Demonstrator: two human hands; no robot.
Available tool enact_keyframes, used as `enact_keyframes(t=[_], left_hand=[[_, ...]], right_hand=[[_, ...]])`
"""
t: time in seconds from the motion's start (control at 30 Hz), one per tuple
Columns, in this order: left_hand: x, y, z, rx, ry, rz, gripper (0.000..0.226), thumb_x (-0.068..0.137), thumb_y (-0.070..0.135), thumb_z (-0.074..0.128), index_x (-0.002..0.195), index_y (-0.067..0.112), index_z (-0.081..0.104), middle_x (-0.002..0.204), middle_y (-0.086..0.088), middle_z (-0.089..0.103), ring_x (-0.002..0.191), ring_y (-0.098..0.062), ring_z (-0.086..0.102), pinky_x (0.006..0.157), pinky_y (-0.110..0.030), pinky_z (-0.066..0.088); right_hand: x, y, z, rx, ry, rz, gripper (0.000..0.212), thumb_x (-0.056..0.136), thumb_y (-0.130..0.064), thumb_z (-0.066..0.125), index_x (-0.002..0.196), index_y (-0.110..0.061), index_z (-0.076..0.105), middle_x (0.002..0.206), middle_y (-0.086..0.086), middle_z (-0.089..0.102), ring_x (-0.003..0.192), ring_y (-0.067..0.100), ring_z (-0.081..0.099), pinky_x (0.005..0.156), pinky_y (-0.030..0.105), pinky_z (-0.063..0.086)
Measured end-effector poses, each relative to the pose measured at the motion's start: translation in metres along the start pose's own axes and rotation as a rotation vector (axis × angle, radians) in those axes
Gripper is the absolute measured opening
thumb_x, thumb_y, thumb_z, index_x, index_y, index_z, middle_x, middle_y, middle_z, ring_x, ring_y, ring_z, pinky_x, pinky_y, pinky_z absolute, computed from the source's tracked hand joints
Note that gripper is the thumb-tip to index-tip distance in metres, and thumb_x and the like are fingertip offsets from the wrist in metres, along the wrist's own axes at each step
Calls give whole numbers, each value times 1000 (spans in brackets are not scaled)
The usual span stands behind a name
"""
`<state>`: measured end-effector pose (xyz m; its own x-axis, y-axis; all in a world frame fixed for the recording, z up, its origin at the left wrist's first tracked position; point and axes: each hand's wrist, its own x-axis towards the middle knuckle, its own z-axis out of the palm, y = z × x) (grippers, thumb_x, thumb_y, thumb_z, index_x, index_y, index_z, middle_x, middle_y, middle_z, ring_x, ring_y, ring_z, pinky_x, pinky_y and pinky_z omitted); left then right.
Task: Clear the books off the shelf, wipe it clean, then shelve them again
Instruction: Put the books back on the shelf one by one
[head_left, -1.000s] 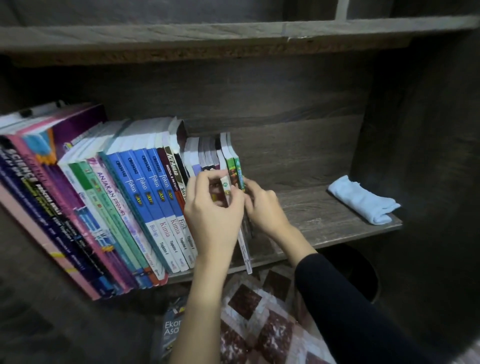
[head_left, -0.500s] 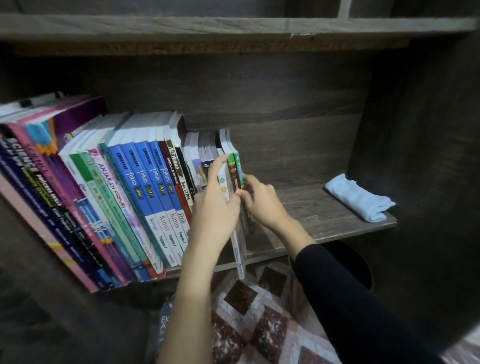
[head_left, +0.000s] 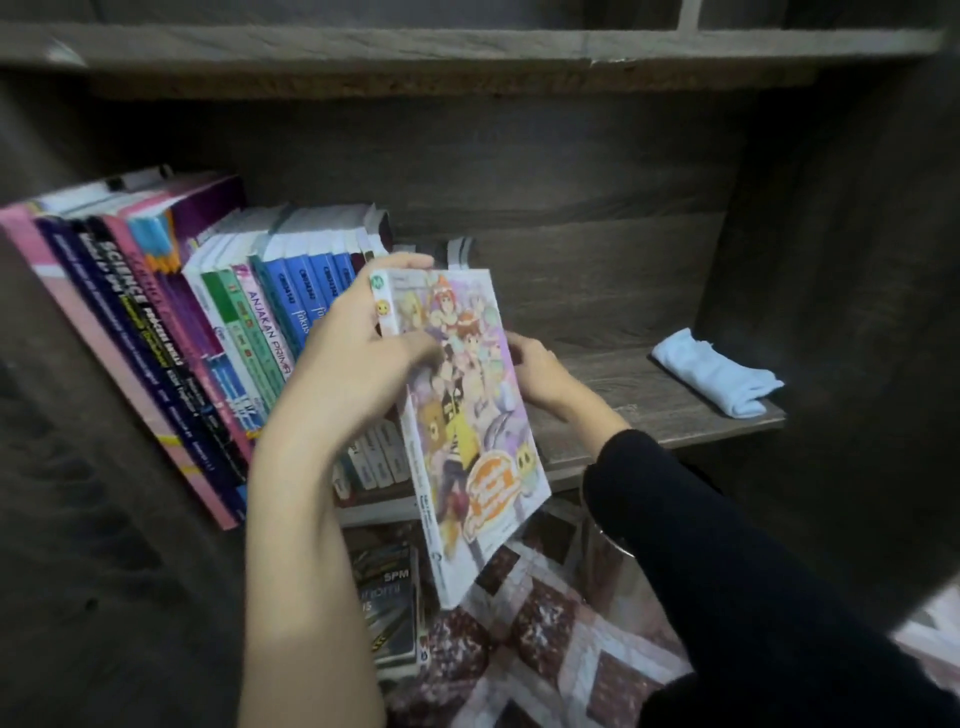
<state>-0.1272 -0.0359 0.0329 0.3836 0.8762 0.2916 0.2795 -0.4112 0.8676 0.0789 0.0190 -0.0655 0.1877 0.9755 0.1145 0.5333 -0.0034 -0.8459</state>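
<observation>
Head camera view, looking down into a low bookshelf of grey, wood-grain laminate. The left hand (head_left: 358, 353) grips a glossy paperback comic book (head_left: 467, 405) near its top spine corner, fingers hooked over the upper edge and thumb pressed on the front cover. The right hand (head_left: 535, 369) is curled round the book's far long edge, its fingertips hidden behind the cover. A black sleeve (head_left: 727, 545) covers the right arm, and the left forearm is bare.

The comic book is held in the air just in front of the shelf board (head_left: 649, 410), tilted, with its pastel cartoon cover facing the camera. Its lower corner hangs below the board's front edge.

Behind the left hand, a row of textbooks (head_left: 249, 332) fills the left part of the shelf, packed spine-out: thick pink and dark blue spines at the far left, then green, white and several matching bright blue ones. A few thinner volumes at the right end of the row sit partly hidden behind the comic.

To the right of the row, a stretch of the board shows up to a folded light blue cloth (head_left: 717, 371), soft and rumpled, lying near the dark side panel (head_left: 831, 260). The upper shelf board (head_left: 467, 47) runs across the top, its raw chipboard edge visible.

Below the shelf, another book (head_left: 389, 608) printed with "SPM" lies on a floor mat (head_left: 545, 649) patterned in maroon and white diamonds.
</observation>
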Motion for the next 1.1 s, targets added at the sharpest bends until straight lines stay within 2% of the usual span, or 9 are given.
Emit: enact_keyframes(t=[0.13, 0.27, 0.5, 0.7, 0.87, 0.93, 0.97, 1.03, 1.1], left_hand=[[-8, 7, 7, -11, 69, 31, 51, 85, 2, 59, 117, 40, 47, 89, 5, 68, 83, -10, 66, 77, -37, 53], [-10, 13, 26, 9, 142, 71, 54, 87, 7, 57, 116, 49, 41, 92, -1, 65, 91, -21, 62, 76, -41, 53], [-5, 26, 70, -27, 275, 169, 54, 88, 2, 53, 127, 38, 42, 107, -4, 61, 73, -8, 59, 48, -5, 40], [-1, 16, 97, 3, 353, 200, 49, 91, 3, 50, 131, 31, 43, 98, -2, 60, 53, -4, 51, 44, -7, 39], [17, -1, 118, 96, 352, 168, 53, 91, 7, 50, 137, 32, 38, 75, 9, 53, 50, -5, 49, 42, -13, 38], [23, -8, 124, 299, 330, 183, 57, 92, 13, 51, 142, 34, 32, 84, 0, 64, 68, -11, 60, 55, -12, 43], [29, -14, 127, 397, 328, 195, 58, 92, 14, 51, 142, 35, 31, 109, -7, 66, 96, -19, 63, 76, -19, 48], [41, -24, 130, 537, 339, 199, 61, 89, 15, 54, 142, 36, 32, 154, -1, 29, 144, -20, 18, 116, -47, 9], [49, -32, 128, 645, 360, 209, 62, 86, 17, 56, 141, 37, 34, 160, 3, 3, 146, -22, -11, 107, -54, -17]], right_hand=[[-23, -4, -12, 181, 415, 70, 50, 92, 3, 44, 137, -19, 47, 139, 8, 49, 126, 25, 48, 102, 40, 43], [-72, -16, -19, 63, 752, -209, 21, 95, -14, 50, 113, -14, 60, 107, -2, 64, 101, 14, 59, 90, 35, 47], [-119, -1, 2, -8, 477, -417, 50, 86, -54, 50, 123, -22, 56, 116, -9, 58, 107, 4, 55, 90, 32, 48], [-119, 12, 2, -112, 350, -409, 61, 86, -43, 59, 139, -18, 44, 133, -11, 50, 122, 0, 46, 100, 8, 33], [-94, 31, 13, -179, 318, -314, 60, 92, -14, 57, 147, -11, 33, 144, 7, 46, 128, 23, 48, 105, 33, 40], [-83, 38, 22, -163, 296, -281, 55, 93, -16, 55, 144, -8, 37, 134, 12, 55, 118, 29, 56, 98, 44, 45], [-76, 41, 28, -156, 292, -259, 53, 93, -18, 54, 142, -6, 38, 127, 13, 59, 112, 30, 59, 93, 47, 47], [-66, 45, 38, -100, 299, -212, 52, 95, -21, 53, 142, -5, 38, 122, 13, 62, 107, 30, 61, 89, 49, 49], [-59, 48, 46, -41, 323, -189, 53, 96, -22, 53, 145, -10, 35, 123, 11, 62, 107, 31, 62, 88, 49, 50]])
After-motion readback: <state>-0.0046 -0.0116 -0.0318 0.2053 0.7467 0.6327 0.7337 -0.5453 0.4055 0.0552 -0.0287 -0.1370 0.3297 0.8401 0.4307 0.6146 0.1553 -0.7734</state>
